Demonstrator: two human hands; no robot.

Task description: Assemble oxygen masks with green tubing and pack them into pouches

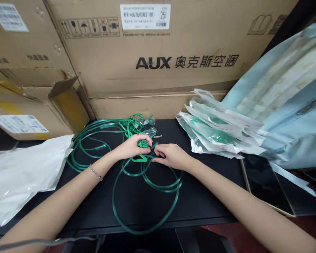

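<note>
Green tubing (143,232), looping to hands' 6 o'clock: prob. light, springy; pinch nr end. L grip (134,146) clasps green strap (143,143); R grip (172,156) curled, can't tell if holding.

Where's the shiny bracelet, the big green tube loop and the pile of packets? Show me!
Bracelet (96,173): head view, on the middle of its chain.
Green tube loop (143,232): head view, on its lowest curve.
Pile of packets (218,130): head view, around its middle.

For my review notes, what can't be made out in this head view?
Head view:
- Right hand hides whether it grips the green tubing.
- Left hand covers part of the green strap.
- White packaging: cut off by left edge.
- Small box's label: print too small.
</note>
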